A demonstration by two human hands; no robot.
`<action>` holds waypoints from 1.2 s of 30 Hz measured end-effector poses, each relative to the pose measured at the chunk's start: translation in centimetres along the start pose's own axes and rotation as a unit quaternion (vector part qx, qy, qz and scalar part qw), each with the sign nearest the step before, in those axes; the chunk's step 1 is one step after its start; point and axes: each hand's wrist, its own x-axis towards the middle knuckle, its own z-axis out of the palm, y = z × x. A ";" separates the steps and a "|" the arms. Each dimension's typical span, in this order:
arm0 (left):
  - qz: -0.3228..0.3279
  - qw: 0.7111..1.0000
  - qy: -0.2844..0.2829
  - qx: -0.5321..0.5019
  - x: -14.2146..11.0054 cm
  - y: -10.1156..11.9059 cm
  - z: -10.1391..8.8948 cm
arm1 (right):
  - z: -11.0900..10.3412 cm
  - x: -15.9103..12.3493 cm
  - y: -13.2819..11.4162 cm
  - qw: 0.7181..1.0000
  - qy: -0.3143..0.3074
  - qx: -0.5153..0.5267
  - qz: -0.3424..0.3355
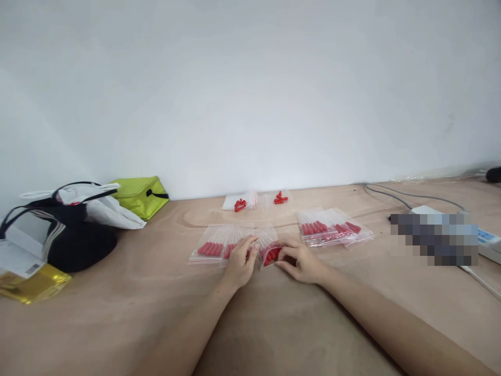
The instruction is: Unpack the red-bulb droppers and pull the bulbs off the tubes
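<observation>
Both hands meet at the middle of a wooden table [117, 313]. My left hand [241, 262] and my right hand [299, 262] each pinch an edge of a small clear plastic bag [271, 250] holding red-tipped clear tubes. Their fingers are closed on it. Just left of my hands lies a row of similar filled bags [209, 248]. A stack of filled bags [332, 228] lies to the right, beyond my right hand.
Loose red caps and clear tubes [258, 200] lie near the wall. A black bag [74, 230], a lime pouch [140, 196] and a yellow packet [33, 284] sit at the left. A white power strip [489, 243] with cables runs along the right.
</observation>
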 end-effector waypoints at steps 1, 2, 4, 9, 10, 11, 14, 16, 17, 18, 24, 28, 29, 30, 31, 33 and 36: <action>0.008 1.000 -0.026 0.011 0.0 -0.1 0.0 | -0.2 0.0 0.3 0.999 0.030 0.027 0.024; 0.014 0.998 -0.048 0.024 0.0 -0.2 0.1 | -0.3 0.0 0.6 0.995 0.070 0.048 0.054; 0.018 0.995 -0.080 0.056 -0.1 -0.5 0.2 | -0.3 0.2 1.3 0.977 0.158 0.086 0.114; -0.021 0.986 -0.094 0.136 0.3 -2.0 -0.1 | -0.1 0.5 3.2 0.940 0.218 0.188 0.181; -0.031 0.985 -0.089 0.145 0.3 -2.2 -0.3 | -0.1 0.5 3.3 0.940 0.210 0.197 0.181; -0.037 0.985 -0.079 0.150 0.3 -2.3 -0.6 | -0.1 0.5 3.4 0.942 0.198 0.204 0.180; -0.008 0.989 -0.044 0.138 0.0 -2.0 -1.4 | 0.1 0.2 3.1 0.952 0.137 0.218 0.166; 0.044 0.991 -0.067 0.105 -0.5 -1.2 -1.8 | 0.2 0.1 2.6 0.964 0.086 0.206 0.142; 0.068 0.989 -0.097 0.086 -0.8 -0.7 -2.0 | 0.3 0.1 2.4 0.973 0.070 0.182 0.125; 0.084 0.985 -0.134 0.069 -1.0 -0.2 -2.1 | 0.3 0.1 2.2 0.981 0.061 0.146 0.107; 0.046 0.976 -0.213 0.001 -1.4 0.7 -1.9 | -0.3 0.2 1.6 0.993 0.049 -0.086 0.057; 0.005 0.983 -0.183 -0.016 -1.5 0.3 -1.5 | -0.7 0.2 1.6 0.994 0.003 -0.091 0.066; -0.003 0.984 -0.178 -0.018 -1.5 0.2 -1.4 | -0.7 0.2 1.6 0.994 0.000 -0.079 0.070; -0.012 0.985 -0.174 -0.019 -1.5 0.2 -1.3 | -0.7 0.2 1.6 0.995 0.001 -0.066 0.077; -0.020 0.985 -0.170 -0.022 -1.5 0.2 -1.3 | -0.6 0.2 1.7 0.995 0.004 -0.053 0.087; -0.033 0.985 -0.166 -0.033 -1.4 0.4 -1.3 | -0.5 0.2 1.7 0.994 0.013 -0.041 0.105; -0.040 0.985 -0.159 -0.057 -1.2 0.5 -1.3 | -0.3 0.2 1.6 0.990 0.020 -0.058 0.128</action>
